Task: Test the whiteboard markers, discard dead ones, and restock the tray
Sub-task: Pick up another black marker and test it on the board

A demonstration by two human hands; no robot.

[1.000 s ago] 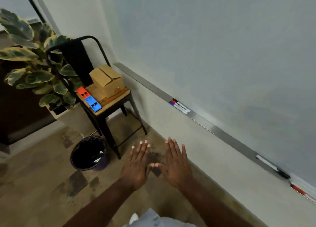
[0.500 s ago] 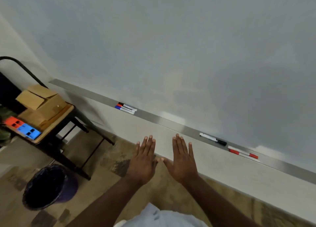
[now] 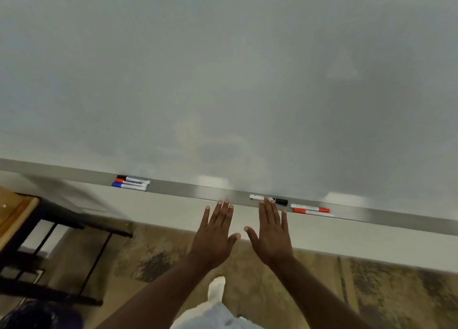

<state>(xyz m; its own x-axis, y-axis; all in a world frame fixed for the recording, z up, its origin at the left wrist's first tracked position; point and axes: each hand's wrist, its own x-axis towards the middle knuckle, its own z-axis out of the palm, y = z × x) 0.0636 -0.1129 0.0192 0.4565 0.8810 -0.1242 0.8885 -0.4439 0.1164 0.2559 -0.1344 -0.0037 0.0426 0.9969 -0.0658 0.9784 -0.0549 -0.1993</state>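
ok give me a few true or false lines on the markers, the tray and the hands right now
1. The left hand and the right hand are both open and hold nothing. True.
2. On the tray three markers lie side by side, capped black, red and blue. True.
3. The right hand grips the red marker. False: the red marker lies on the tray, to the right of that hand, untouched.
4. The whiteboard is full of writing. False: no writing shows on it.
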